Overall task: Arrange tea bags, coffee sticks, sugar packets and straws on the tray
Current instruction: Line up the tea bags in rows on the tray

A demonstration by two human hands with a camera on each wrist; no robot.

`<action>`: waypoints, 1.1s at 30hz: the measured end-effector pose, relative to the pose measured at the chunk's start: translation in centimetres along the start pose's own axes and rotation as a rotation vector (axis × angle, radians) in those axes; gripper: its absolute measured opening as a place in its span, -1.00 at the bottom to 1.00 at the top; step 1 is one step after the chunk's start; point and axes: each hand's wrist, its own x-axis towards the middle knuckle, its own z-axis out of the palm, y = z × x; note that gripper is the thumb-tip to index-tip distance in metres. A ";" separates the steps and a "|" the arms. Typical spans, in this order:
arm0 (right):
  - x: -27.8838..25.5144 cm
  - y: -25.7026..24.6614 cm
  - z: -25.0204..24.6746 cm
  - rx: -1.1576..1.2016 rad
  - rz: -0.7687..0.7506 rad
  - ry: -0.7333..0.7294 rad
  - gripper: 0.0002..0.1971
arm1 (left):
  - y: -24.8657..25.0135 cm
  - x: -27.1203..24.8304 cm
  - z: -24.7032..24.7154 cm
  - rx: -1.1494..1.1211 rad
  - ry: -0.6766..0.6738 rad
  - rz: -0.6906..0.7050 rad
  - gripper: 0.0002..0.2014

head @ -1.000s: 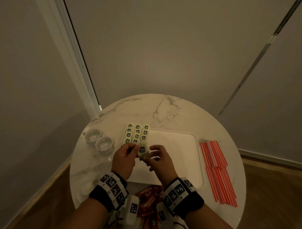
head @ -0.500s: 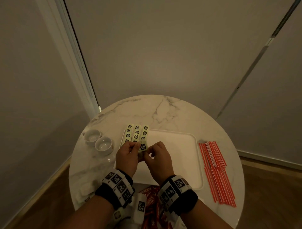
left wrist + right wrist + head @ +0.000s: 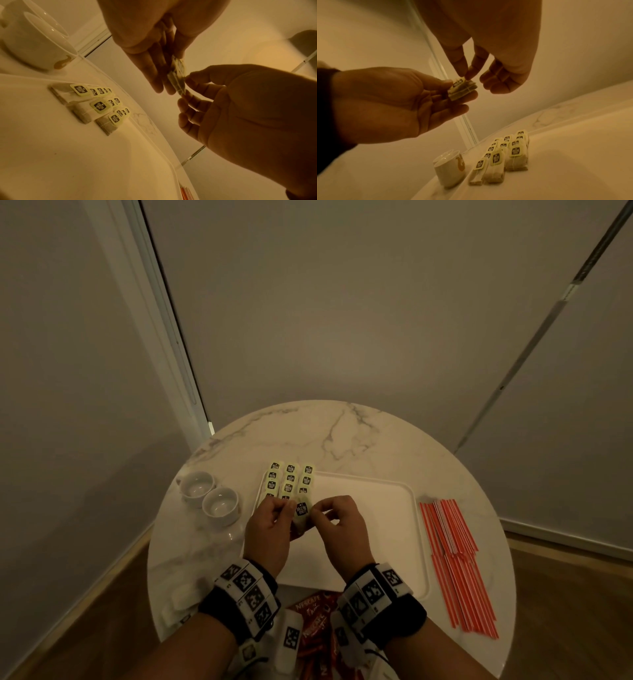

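Observation:
A small stack of tea bags [image 3: 301, 510] with green tags is held in the air over the left part of the white tray [image 3: 376, 508]. My left hand [image 3: 281, 508] grips the stack [image 3: 462, 89] between thumb and fingers. My right hand [image 3: 323, 508] pinches the top tag with thumb and index finger [image 3: 471, 73]. Beyond the hands, three rows of tea bags [image 3: 289, 479] lie in the tray's far left corner. Red and white straws [image 3: 455, 563] lie on the table to the right of the tray. Red coffee sticks [image 3: 315, 621] lie by the front edge, between my wrists.
Two white cups [image 3: 209, 494] stand on the round marble table [image 3: 342, 433] to the left of the tray. White packets [image 3: 181, 601] lie at the table's front left edge. Walls close in behind the table. The tray's middle and right part are bare.
Both hands moved a little farther over the tray toward the rows of tea bags. The right hand's fingers closed in on the top of the stack.

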 end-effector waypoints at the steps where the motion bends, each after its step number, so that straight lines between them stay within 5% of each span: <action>1: 0.0 0.0 0.0 -0.018 -0.001 0.001 -0.99 | 0.0 -0.1 0.0 -0.012 -0.013 -0.010 -0.89; 9: 0.5 -0.4 0.0 0.030 0.068 -0.081 -0.96 | 0.8 -1.0 -0.4 -0.102 -0.173 -0.052 -0.88; 12: 1.0 -1.3 -0.6 0.125 0.130 -0.144 -0.92 | 0.4 -1.3 -0.6 -0.045 -0.247 0.021 -0.68; 15: 1.6 -1.7 -0.9 0.200 0.214 -0.128 -0.88 | -0.1 -1.4 -0.5 0.000 -0.157 0.050 -0.52; 19: 1.6 -2.1 -0.8 0.350 0.306 -0.088 -0.88 | -0.3 -1.4 -0.3 0.168 -0.033 0.174 -0.71; 24: 1.1 -2.4 -0.3 0.403 0.293 -0.066 -0.87 | 0.3 -1.1 -0.1 0.284 0.001 0.217 -0.88; 33: 0.7 -2.1 -0.1 0.321 0.262 -0.029 -0.88 | 1.0 -1.0 0.0 0.434 -0.002 0.343 -0.84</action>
